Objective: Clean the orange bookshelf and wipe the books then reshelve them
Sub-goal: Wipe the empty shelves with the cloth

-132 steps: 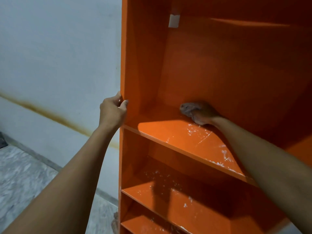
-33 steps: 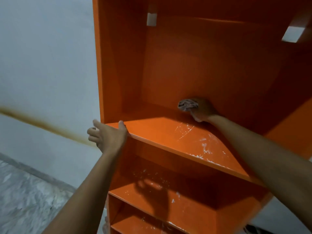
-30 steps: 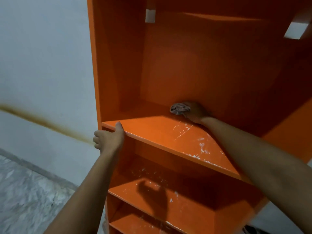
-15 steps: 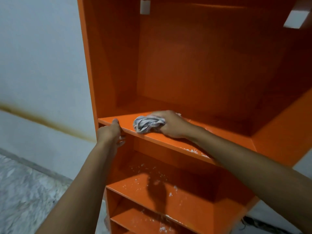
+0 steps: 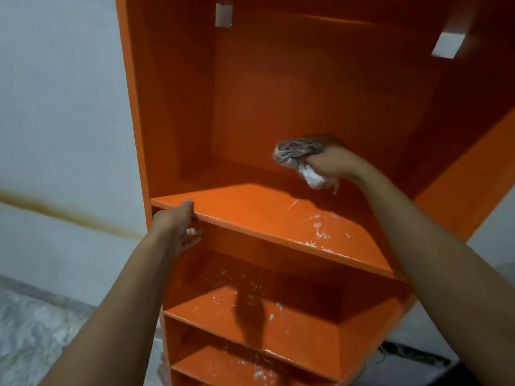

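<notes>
The orange bookshelf (image 5: pixel 178 107) fills the middle of the head view, its shelves bare of books. My right hand (image 5: pixel 331 162) grips a bunched grey-white cloth (image 5: pixel 295 154), held a little above the back of the upper shelf board (image 5: pixel 250 210). White dust smears mark the right part of that board and the shelves below. My left hand (image 5: pixel 178 224) holds the front left edge of the same board, thumb on top and fingers underneath. No books are in view.
A pale wall (image 5: pixel 61 107) with a brown stain line stands left of the bookshelf. Grey marbled floor (image 5: pixel 28 330) shows at the lower left. Two white brackets (image 5: pixel 448 44) sit high inside the shelf. Dark cables (image 5: pixel 404 353) lie at the lower right.
My right hand has lifted the cloth from the front left of the board to above its back right. My left hand stays on the board's front edge.
</notes>
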